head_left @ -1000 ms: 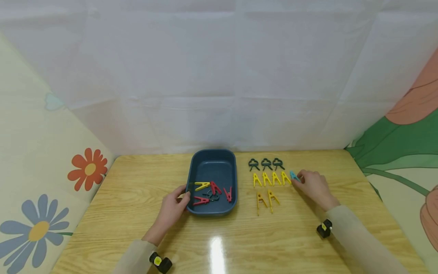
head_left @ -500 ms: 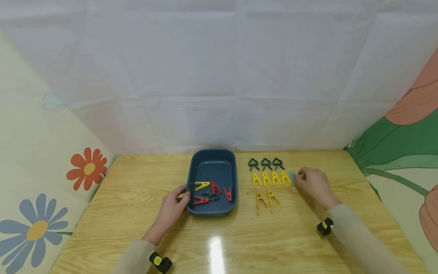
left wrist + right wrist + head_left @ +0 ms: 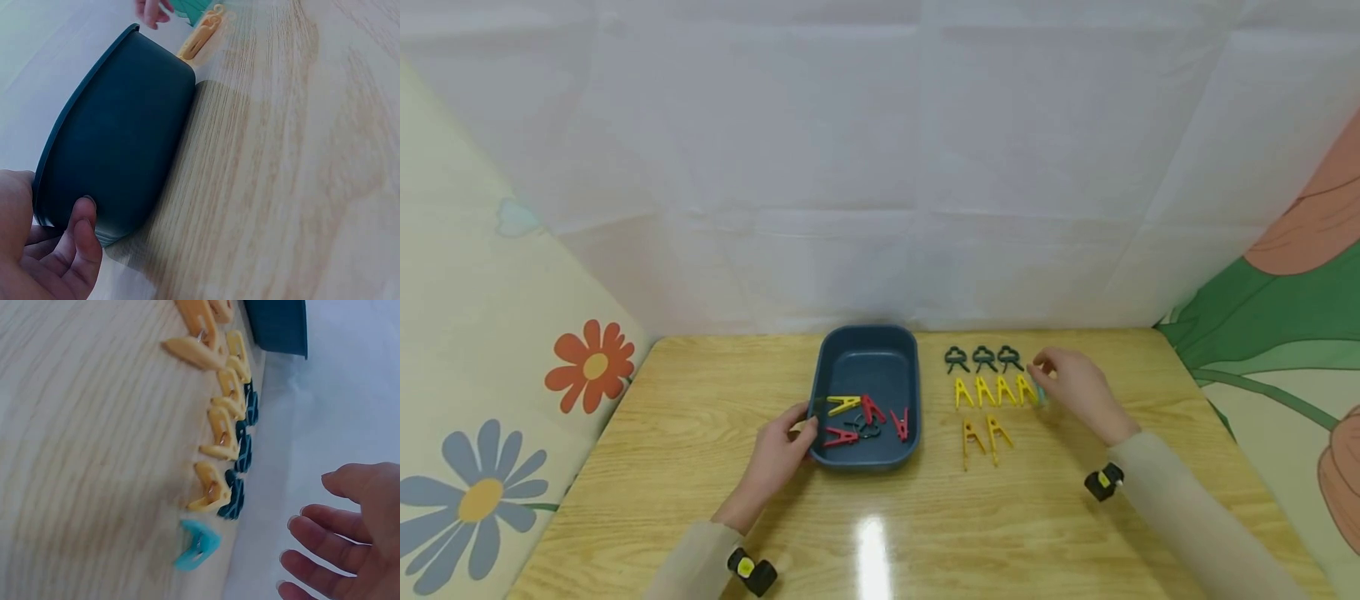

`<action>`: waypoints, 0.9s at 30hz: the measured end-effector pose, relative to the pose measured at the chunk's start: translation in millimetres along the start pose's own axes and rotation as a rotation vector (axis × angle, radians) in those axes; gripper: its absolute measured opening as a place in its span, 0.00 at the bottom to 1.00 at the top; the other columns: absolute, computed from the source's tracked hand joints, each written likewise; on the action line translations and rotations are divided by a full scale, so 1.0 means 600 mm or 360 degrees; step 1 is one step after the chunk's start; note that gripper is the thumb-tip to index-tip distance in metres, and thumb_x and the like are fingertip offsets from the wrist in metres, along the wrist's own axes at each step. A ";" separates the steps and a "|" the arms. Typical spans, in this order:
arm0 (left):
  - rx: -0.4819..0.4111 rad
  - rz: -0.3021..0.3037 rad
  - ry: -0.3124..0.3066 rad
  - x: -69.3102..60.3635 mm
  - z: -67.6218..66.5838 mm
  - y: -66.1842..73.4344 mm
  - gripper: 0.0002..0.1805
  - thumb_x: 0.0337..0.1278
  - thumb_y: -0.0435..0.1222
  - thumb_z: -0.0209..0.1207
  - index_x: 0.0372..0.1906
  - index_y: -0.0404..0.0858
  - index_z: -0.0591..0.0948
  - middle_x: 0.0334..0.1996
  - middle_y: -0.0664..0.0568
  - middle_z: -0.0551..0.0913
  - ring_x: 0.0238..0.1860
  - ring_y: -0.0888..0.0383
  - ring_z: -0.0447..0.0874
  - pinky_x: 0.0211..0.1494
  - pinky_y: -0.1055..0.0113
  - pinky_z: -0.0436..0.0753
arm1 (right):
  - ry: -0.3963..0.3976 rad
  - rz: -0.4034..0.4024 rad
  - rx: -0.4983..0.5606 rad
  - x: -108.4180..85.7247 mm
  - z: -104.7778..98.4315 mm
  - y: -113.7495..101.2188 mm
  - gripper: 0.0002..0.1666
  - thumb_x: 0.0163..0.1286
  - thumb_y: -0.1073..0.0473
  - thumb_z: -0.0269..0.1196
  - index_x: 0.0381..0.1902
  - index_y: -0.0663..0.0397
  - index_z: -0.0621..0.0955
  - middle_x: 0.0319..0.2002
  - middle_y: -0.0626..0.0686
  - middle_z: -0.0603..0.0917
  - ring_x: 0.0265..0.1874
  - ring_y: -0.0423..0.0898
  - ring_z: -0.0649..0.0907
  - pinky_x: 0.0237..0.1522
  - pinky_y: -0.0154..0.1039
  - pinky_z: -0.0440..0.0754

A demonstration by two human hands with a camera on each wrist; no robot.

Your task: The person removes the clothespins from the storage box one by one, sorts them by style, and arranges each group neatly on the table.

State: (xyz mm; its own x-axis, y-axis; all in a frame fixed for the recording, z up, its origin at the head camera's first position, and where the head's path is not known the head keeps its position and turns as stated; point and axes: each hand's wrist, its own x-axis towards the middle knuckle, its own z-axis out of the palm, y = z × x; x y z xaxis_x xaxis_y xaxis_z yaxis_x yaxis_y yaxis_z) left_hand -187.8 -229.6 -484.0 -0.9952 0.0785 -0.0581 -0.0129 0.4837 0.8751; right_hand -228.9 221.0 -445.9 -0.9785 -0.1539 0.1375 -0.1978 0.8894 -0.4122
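My left hand grips the near left edge of a dark blue plastic bin, fingers against its outer wall in the left wrist view. Inside lie red clothespins, a yellow clothespin and dark clips. My right hand hovers with fingers spread and nothing in them. Near it on the table stands a light blue clothespin, at the right end of a row of yellow clothespins. In the head view the hand partly covers that blue clothespin.
Three dark cloud-shaped clips line up behind the yellow row. Two orange-yellow clothespins lie in front of it. The wooden table ends at a white sheet at the back.
The blue clothespin was turned upright beside the yellow row, then let go. My right hand has lifted off it, moving back and slightly left. My left hand stays on the bin.
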 end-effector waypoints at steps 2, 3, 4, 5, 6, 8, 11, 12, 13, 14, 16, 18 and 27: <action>0.0002 0.0001 0.0002 0.000 0.000 0.001 0.22 0.78 0.34 0.54 0.71 0.32 0.75 0.64 0.33 0.79 0.40 0.53 0.87 0.34 0.66 0.87 | -0.0004 -0.0036 0.0001 0.007 -0.001 -0.012 0.15 0.77 0.56 0.63 0.48 0.64 0.85 0.39 0.58 0.87 0.36 0.53 0.85 0.39 0.54 0.85; 0.0006 0.0000 0.0002 0.000 0.000 0.001 0.23 0.78 0.34 0.54 0.71 0.32 0.75 0.64 0.33 0.79 0.40 0.53 0.87 0.34 0.66 0.87 | -0.0005 -0.0057 0.0003 0.010 -0.002 -0.017 0.14 0.77 0.57 0.63 0.47 0.64 0.85 0.39 0.58 0.87 0.35 0.53 0.85 0.38 0.53 0.85; 0.0007 0.0001 0.0003 0.000 -0.001 0.001 0.23 0.78 0.34 0.54 0.71 0.31 0.75 0.64 0.32 0.79 0.39 0.53 0.87 0.34 0.66 0.87 | -0.0009 -0.0077 0.0002 0.014 -0.002 -0.024 0.13 0.76 0.57 0.63 0.47 0.63 0.85 0.39 0.57 0.87 0.34 0.52 0.85 0.37 0.52 0.84; 0.0007 0.0000 0.0005 0.000 -0.001 0.002 0.23 0.78 0.34 0.54 0.71 0.32 0.75 0.64 0.32 0.79 0.39 0.52 0.88 0.34 0.66 0.87 | -0.0016 -0.0096 0.0003 0.017 -0.002 -0.029 0.13 0.76 0.57 0.63 0.47 0.63 0.85 0.39 0.57 0.87 0.34 0.51 0.85 0.37 0.51 0.84; 0.0007 0.0001 0.0008 0.000 -0.001 0.002 0.23 0.78 0.34 0.54 0.71 0.32 0.75 0.64 0.32 0.79 0.39 0.52 0.88 0.34 0.66 0.87 | -0.0021 -0.0115 0.0005 0.021 -0.003 -0.035 0.12 0.76 0.57 0.64 0.46 0.62 0.85 0.39 0.56 0.87 0.34 0.50 0.85 0.36 0.51 0.84; 0.0010 0.0000 0.0009 0.000 0.000 0.002 0.23 0.78 0.34 0.54 0.71 0.32 0.75 0.64 0.32 0.79 0.40 0.52 0.88 0.34 0.66 0.87 | -0.0032 -0.0158 0.0009 0.029 -0.002 -0.047 0.12 0.76 0.57 0.64 0.45 0.61 0.86 0.38 0.55 0.88 0.34 0.50 0.85 0.37 0.51 0.84; 0.0019 -0.0001 0.0008 0.000 -0.001 0.001 0.23 0.78 0.34 0.54 0.71 0.32 0.75 0.64 0.32 0.79 0.42 0.50 0.88 0.35 0.66 0.87 | -0.0052 -0.0203 0.0009 0.039 0.000 -0.066 0.11 0.76 0.57 0.64 0.46 0.61 0.86 0.39 0.55 0.88 0.36 0.51 0.86 0.41 0.52 0.85; 0.0024 0.0000 0.0008 0.000 -0.001 0.001 0.23 0.78 0.35 0.54 0.71 0.32 0.75 0.64 0.32 0.79 0.42 0.50 0.88 0.35 0.66 0.87 | -0.0061 -0.0212 0.0005 0.042 0.000 -0.072 0.12 0.76 0.57 0.64 0.46 0.61 0.86 0.39 0.55 0.88 0.36 0.51 0.86 0.41 0.52 0.85; 0.0027 0.0001 0.0006 0.000 -0.001 0.001 0.23 0.78 0.35 0.54 0.71 0.32 0.75 0.65 0.32 0.78 0.43 0.50 0.88 0.35 0.66 0.87 | -0.0069 -0.0223 -0.0001 0.045 0.001 -0.078 0.12 0.76 0.57 0.64 0.47 0.61 0.86 0.39 0.55 0.89 0.37 0.51 0.86 0.41 0.51 0.86; 0.0031 0.0003 0.0004 -0.001 -0.001 0.001 0.23 0.79 0.35 0.54 0.72 0.32 0.74 0.65 0.33 0.78 0.43 0.50 0.88 0.35 0.66 0.87 | -0.0078 -0.0232 0.0004 0.048 0.002 -0.085 0.12 0.76 0.56 0.64 0.47 0.61 0.86 0.40 0.55 0.89 0.38 0.51 0.87 0.42 0.51 0.86; 0.0033 0.0007 0.0000 -0.001 -0.002 0.001 0.23 0.79 0.35 0.54 0.72 0.32 0.74 0.65 0.33 0.78 0.43 0.49 0.88 0.35 0.66 0.87 | -0.0100 -0.0253 -0.0002 0.053 0.004 -0.098 0.13 0.76 0.56 0.64 0.48 0.60 0.85 0.40 0.54 0.88 0.38 0.50 0.86 0.42 0.50 0.86; 0.0030 0.0013 0.0003 -0.002 -0.002 0.002 0.23 0.78 0.35 0.55 0.71 0.32 0.75 0.65 0.33 0.78 0.43 0.49 0.88 0.35 0.66 0.87 | -0.0118 -0.0284 0.0000 0.059 0.005 -0.111 0.14 0.76 0.55 0.64 0.49 0.60 0.85 0.41 0.54 0.88 0.39 0.50 0.86 0.43 0.49 0.86; 0.0035 0.0011 0.0000 -0.005 -0.003 0.003 0.23 0.78 0.35 0.55 0.72 0.31 0.74 0.65 0.33 0.78 0.42 0.50 0.88 0.35 0.67 0.86 | -0.0194 -0.0424 0.0001 0.083 0.023 -0.167 0.14 0.76 0.55 0.65 0.51 0.58 0.85 0.42 0.53 0.88 0.42 0.50 0.86 0.44 0.49 0.85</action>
State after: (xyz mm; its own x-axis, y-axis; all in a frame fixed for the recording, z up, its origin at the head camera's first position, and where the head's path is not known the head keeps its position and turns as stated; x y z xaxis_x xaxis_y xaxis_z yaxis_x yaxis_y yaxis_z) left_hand -184.9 -230.6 -481.6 -0.9953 0.0818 -0.0517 -0.0037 0.5022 0.8648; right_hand -258.5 118.2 -410.1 -0.8920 -0.4325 0.1315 -0.4486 0.8106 -0.3765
